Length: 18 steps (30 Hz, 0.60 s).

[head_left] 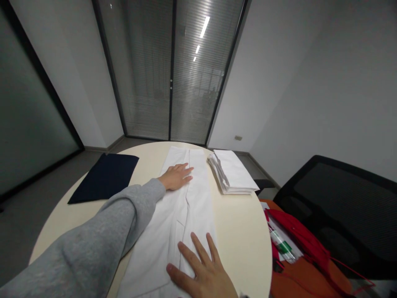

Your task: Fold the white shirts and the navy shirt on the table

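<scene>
A long white cloth garment point(198, 207), folded lengthwise into a strip, lies down the middle of the round table, and its near end runs out of the bottom of the view. My left hand point(176, 176) rests flat on its far part, fingers spread near the lengthwise fold line. Closer to me, my right hand point(206, 271) has its fingers spread over the right side of the near part. Both hands are open and hold nothing. A grey sleeve point(124, 215) covers my left arm.
On the cream tabletop point(242, 231), a stack of folded white cloth point(234, 171) sits at the far right and a dark navy folded cloth point(105, 176) at the left. An orange-seated chair point(316, 273) beside the table carries a red bag point(297, 227) and a clear bottle point(283, 246).
</scene>
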Tool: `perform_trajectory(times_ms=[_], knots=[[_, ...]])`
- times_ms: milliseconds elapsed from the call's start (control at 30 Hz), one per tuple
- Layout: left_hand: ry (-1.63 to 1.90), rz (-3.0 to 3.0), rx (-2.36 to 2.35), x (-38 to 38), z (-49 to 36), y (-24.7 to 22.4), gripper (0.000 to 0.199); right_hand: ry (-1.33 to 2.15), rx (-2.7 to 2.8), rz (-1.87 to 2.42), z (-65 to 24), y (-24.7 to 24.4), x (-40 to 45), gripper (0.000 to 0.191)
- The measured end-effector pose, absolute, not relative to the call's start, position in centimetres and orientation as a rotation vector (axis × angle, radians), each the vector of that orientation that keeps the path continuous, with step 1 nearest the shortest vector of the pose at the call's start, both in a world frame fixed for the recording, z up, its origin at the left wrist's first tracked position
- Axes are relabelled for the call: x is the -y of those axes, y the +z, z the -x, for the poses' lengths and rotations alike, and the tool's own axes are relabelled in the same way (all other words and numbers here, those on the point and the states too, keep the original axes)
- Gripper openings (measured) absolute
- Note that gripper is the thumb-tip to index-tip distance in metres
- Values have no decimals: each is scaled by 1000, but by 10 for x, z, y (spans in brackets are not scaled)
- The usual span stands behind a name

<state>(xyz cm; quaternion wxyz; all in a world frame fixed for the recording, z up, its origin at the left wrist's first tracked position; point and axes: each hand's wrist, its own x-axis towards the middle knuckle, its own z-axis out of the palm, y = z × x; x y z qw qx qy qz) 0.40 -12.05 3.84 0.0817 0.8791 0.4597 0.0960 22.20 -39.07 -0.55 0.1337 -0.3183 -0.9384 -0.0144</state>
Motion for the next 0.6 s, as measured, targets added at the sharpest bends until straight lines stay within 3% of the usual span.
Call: perform_trajectory(times_ms=[167, 400, 600], knots=[[169, -2654, -1253, 133, -28, 27, 71, -135, 2695, 894, -222, -10, 389, 68], [174, -2630, -1310, 132, -30, 23, 68, 260, 2786, 992, -217, 24, 403, 76], [351, -2812, -1250, 181, -12, 50, 54, 274, 2699, 897, -235, 32, 411, 59]])
